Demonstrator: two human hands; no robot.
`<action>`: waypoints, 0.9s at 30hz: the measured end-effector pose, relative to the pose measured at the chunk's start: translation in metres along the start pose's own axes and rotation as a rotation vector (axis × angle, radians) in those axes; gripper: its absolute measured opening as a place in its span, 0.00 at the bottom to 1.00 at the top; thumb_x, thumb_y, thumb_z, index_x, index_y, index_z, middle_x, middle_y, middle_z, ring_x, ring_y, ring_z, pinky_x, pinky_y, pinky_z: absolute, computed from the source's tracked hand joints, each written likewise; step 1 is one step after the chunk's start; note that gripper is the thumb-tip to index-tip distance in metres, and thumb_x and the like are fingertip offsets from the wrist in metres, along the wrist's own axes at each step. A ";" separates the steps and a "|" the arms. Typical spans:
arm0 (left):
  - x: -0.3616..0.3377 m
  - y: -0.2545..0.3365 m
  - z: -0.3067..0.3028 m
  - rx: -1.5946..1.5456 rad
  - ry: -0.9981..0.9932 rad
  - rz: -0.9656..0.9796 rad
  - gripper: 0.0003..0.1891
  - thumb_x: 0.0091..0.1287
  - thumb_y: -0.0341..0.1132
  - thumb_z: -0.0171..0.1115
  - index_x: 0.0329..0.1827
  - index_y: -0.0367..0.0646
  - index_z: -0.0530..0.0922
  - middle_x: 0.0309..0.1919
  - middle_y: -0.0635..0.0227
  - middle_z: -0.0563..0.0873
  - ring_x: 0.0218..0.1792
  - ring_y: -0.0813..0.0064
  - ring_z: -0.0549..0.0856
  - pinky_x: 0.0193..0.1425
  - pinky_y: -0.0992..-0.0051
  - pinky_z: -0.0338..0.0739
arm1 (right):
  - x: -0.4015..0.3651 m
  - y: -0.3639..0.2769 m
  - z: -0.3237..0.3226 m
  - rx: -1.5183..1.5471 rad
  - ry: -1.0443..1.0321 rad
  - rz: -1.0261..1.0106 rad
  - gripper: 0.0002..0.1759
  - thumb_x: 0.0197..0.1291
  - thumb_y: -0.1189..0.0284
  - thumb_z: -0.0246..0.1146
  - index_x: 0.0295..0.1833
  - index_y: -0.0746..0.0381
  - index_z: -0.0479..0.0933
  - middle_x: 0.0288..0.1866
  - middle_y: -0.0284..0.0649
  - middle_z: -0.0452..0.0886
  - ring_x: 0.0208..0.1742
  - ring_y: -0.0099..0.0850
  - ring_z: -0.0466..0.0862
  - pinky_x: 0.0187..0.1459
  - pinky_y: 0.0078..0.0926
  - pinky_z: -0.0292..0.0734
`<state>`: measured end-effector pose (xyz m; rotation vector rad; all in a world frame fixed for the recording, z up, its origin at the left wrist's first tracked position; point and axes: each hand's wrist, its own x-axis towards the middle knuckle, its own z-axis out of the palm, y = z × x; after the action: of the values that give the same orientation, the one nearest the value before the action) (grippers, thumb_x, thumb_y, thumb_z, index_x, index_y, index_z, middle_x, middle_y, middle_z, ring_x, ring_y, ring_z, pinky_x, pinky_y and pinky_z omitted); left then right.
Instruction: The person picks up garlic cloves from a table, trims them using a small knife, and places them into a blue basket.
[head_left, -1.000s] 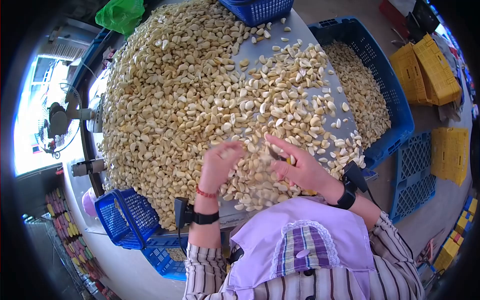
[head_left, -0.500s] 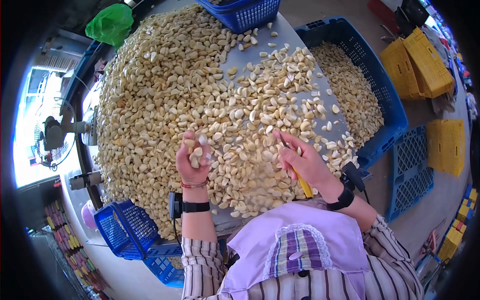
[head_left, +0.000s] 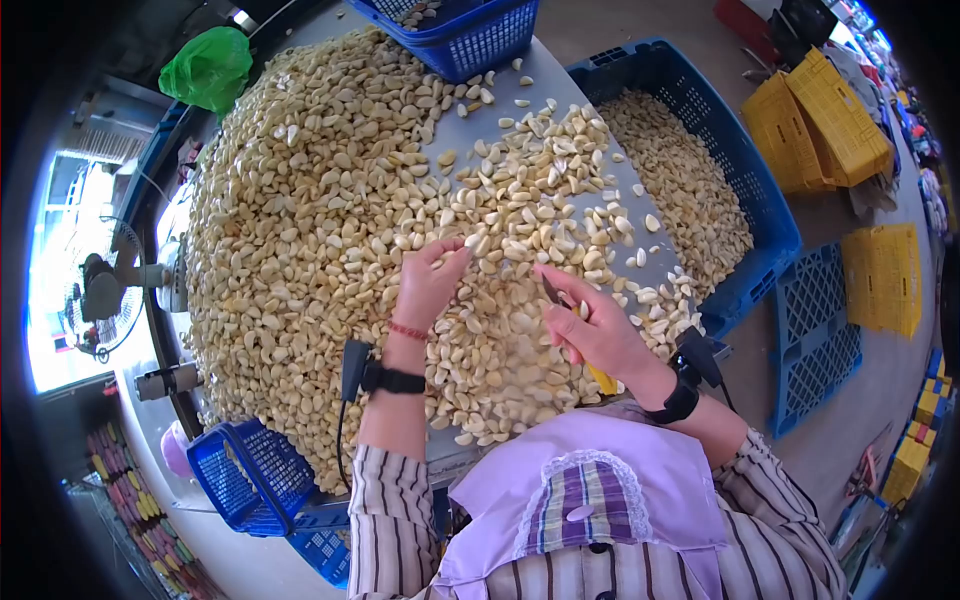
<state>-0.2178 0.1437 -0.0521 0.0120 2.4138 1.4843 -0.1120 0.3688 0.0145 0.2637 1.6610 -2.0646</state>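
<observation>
Pale peeled garlic cloves (head_left: 300, 200) lie heaped over the metal table. Low over the pile is my left hand (head_left: 432, 280), palm down, its thumb and forefinger closed on a garlic clove (head_left: 475, 243); the other fingers are mostly hidden. My right hand (head_left: 590, 325) is wrapped round a small knife with a yellow handle (head_left: 602, 379), and its short dark blade (head_left: 550, 290) points up and left toward the cloves. The two hands are apart, with cloves between them.
A large blue crate (head_left: 775, 260) of cloves stands right of the table. One blue basket (head_left: 480, 45) sits at the far edge, another (head_left: 235, 480) at lower left. Yellow crates (head_left: 840, 115) and a blue pallet (head_left: 815, 340) are on the floor. A fan (head_left: 105, 290) stands left.
My left hand has turned from palm up, with several cloves in it, to palm down, and moved right and up to pinch a clove. My right hand keeps the knife.
</observation>
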 end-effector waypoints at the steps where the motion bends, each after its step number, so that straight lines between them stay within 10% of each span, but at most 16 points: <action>1: -0.010 0.008 -0.002 -0.411 -0.086 -0.233 0.14 0.65 0.37 0.61 0.48 0.38 0.81 0.26 0.70 0.83 0.23 0.83 0.79 0.24 0.82 0.72 | -0.001 -0.005 0.003 -0.039 -0.004 -0.031 0.32 0.67 0.60 0.59 0.72 0.60 0.61 0.31 0.33 0.78 0.22 0.14 0.73 0.22 0.12 0.69; 9: -0.086 0.046 0.002 -0.765 -0.204 -0.317 0.09 0.64 0.30 0.56 0.44 0.39 0.78 0.23 0.76 0.79 0.19 0.87 0.72 0.21 0.86 0.65 | 0.006 -0.004 0.028 -0.298 -0.149 -0.255 0.33 0.66 0.63 0.60 0.74 0.58 0.59 0.40 0.32 0.80 0.31 0.14 0.75 0.33 0.14 0.72; 14: -0.116 0.032 -0.012 -1.091 -0.345 -0.250 0.12 0.59 0.36 0.59 0.42 0.39 0.77 0.30 0.72 0.80 0.24 0.85 0.77 0.23 0.86 0.69 | 0.001 -0.011 0.034 -0.088 -0.205 0.046 0.27 0.69 0.67 0.56 0.72 0.56 0.63 0.30 0.27 0.77 0.24 0.11 0.69 0.25 0.10 0.67; 18: -0.168 0.009 -0.078 -1.220 0.364 0.040 0.17 0.63 0.40 0.55 0.52 0.42 0.72 0.40 0.68 0.77 0.27 0.83 0.73 0.21 0.85 0.70 | 0.000 -0.008 0.020 0.134 -0.050 -0.043 0.24 0.70 0.67 0.54 0.70 0.57 0.66 0.24 0.28 0.73 0.17 0.13 0.67 0.18 0.09 0.63; 19: -0.177 -0.011 -0.124 -1.482 0.072 0.254 0.17 0.64 0.38 0.54 0.54 0.42 0.71 0.41 0.67 0.77 0.27 0.83 0.73 0.21 0.86 0.70 | 0.001 -0.007 0.013 0.138 -0.054 -0.037 0.24 0.70 0.67 0.54 0.70 0.57 0.66 0.24 0.28 0.73 0.17 0.13 0.67 0.18 0.09 0.63; 23: -0.262 -0.061 -0.277 -0.650 1.152 0.216 0.15 0.69 0.36 0.55 0.55 0.39 0.72 0.38 0.67 0.79 0.32 0.83 0.77 0.26 0.86 0.71 | 0.005 0.001 -0.007 0.303 0.082 -0.069 0.24 0.70 0.64 0.55 0.68 0.58 0.67 0.24 0.30 0.73 0.16 0.14 0.67 0.18 0.10 0.63; 27: -0.346 -0.162 -0.419 0.313 1.139 -0.218 0.20 0.69 0.42 0.56 0.56 0.35 0.74 0.47 0.61 0.80 0.43 0.73 0.81 0.44 0.75 0.77 | 0.010 0.006 -0.005 0.328 0.082 -0.052 0.24 0.69 0.62 0.56 0.68 0.58 0.67 0.24 0.30 0.73 0.15 0.16 0.68 0.17 0.12 0.64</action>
<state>0.0269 -0.3539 0.0689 -1.2960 3.2738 1.1116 -0.1187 0.3698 0.0033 0.4211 1.3798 -2.3913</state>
